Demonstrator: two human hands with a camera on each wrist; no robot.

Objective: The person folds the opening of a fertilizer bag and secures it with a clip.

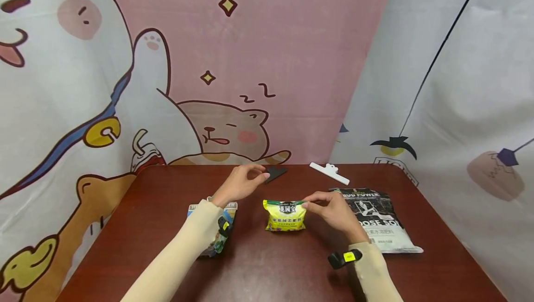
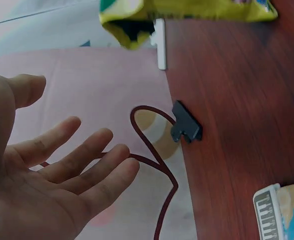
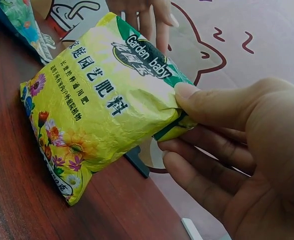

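My right hand (image 1: 333, 211) pinches the upper right corner of a small yellow fertilizer bag (image 1: 285, 221) between thumb and fingers. The bag has a green top strip, printed flowers and the words "Garden baby", which show best in the right wrist view on the bag (image 3: 86, 100). Beyond and to the left of it, my left hand (image 1: 242, 184) holds nothing; its fingers spread loosely apart in the left wrist view. Close to those fingertips in the head view lies a black clip (image 1: 276, 173) at the table's back edge.
A white clip (image 1: 329, 173) lies at the back right. To the right, a black and white soil bag (image 1: 377, 221) lies flat, partly behind my right hand. Under my left forearm is a colorful blue bag (image 1: 218, 246), partly hidden. A printed cloth (image 1: 292, 61) hangs behind the table.
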